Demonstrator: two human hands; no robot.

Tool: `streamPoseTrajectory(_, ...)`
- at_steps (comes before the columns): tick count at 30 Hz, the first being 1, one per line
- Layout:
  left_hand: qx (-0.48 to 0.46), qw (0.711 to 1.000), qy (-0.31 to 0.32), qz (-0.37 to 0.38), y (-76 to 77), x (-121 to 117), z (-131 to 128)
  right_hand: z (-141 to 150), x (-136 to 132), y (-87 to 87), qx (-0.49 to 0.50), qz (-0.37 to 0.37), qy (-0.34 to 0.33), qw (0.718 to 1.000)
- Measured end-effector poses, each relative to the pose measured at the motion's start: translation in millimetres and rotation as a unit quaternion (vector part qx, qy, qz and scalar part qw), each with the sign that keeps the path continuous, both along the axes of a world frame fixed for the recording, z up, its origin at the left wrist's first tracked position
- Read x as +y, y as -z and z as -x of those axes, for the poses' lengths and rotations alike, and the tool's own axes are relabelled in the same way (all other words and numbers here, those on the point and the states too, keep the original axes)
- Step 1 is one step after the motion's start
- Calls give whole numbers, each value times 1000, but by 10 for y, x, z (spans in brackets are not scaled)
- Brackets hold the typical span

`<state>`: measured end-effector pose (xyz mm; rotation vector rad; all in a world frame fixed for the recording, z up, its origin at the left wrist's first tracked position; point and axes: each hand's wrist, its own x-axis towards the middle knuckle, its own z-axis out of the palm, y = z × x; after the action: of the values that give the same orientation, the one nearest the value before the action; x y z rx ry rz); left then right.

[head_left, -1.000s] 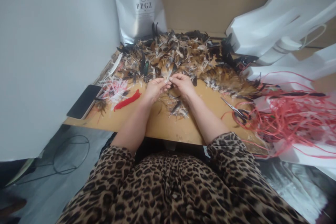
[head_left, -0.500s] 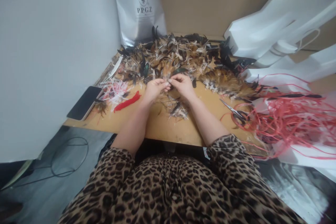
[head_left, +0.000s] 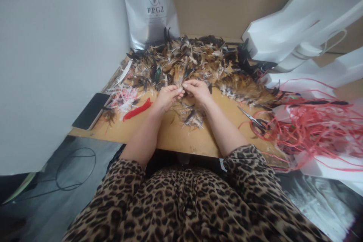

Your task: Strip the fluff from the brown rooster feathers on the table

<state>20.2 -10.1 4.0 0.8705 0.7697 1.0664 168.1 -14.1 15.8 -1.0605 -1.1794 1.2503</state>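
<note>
My left hand point(head_left: 166, 96) and my right hand point(head_left: 199, 90) meet over the wooden table point(head_left: 176, 136), fingertips pinched together on a small bunch of brown feathers point(head_left: 179, 77) that sticks up from between them. Just beyond lies a big heap of brown, black and white feathers point(head_left: 198, 58). A few loose feathers point(head_left: 193, 116) lie on the table under my wrists.
A red feather point(head_left: 137, 109) and pink-white scraps point(head_left: 124, 96) lie to the left, a dark phone point(head_left: 91, 110) at the table's left edge. Scissors point(head_left: 253, 120) and tangled red cord point(head_left: 312, 128) are on the right. A silver PPGZ bag point(head_left: 153, 7) stands behind; white bags point(head_left: 300, 26) at right.
Both hands stay pinched together at the same spot; the feather bunch between the fingers shifts slightly. The view has wobbled a little.
</note>
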Motion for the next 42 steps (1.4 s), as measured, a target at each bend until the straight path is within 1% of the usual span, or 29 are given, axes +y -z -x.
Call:
streamPoseTrajectory(4,18,1000,19,4,30,0,5,16,-11,-19,-23,-6,5,1000)
streamPoseTrajectory(8,25,999,30,-5,60,3,9,27,-23,-17,-15,-2,14,1000)
streamPoseTrajectory(14,31,999,38,-1,86,12,13,25,-10,1,-12,-6,5,1000)
streamPoseTrajectory(20,49,998,37,4,41,-20,21,30,-5,29,-30,-1,7,1000)
streamPoseTrajectory(22,47,999,15,1,9,-4,51,32,3,44,-26,-6,12,1000)
streamPoseTrajectory(24,24,999,-34,-12,-23,37,103,27,18,64,-38,-26,20,999)
streamPoseTrajectory(25,8,998,-65,-18,-37,63,135,20,27,78,-59,-42,23,997)
streamPoseTrajectory(27,-19,992,-128,-9,-60,116,199,5,45,114,-134,-72,25,988)
streamPoseTrajectory(29,-35,986,-164,3,-73,157,247,-5,52,154,-234,-97,16,967)
streamPoseTrajectory(31,-38,983,-178,10,-76,175,267,0,35,181,-337,-122,-4,934)
streamPoseTrajectory(33,-36,983,-179,12,-72,176,266,24,-6,181,-436,-145,-27,888)
streamPoseTrajectory(36,-35,984,-173,9,-58,165,247,89,-85,151,-562,-160,-54,810)
streamPoseTrajectory(38,-33,985,-171,8,-49,160,239,138,-120,134,-621,-168,-65,763)
streamPoseTrajectory(39,-30,985,-171,9,-45,161,237,159,-127,130,-641,-172,-69,745)
streamPoseTrajectory(41,-23,985,-172,10,-35,165,239,186,-121,131,-669,-170,-71,720)
streamPoseTrajectory(42,-21,985,-172,10,-30,168,241,190,-109,133,-677,-164,-70,714)
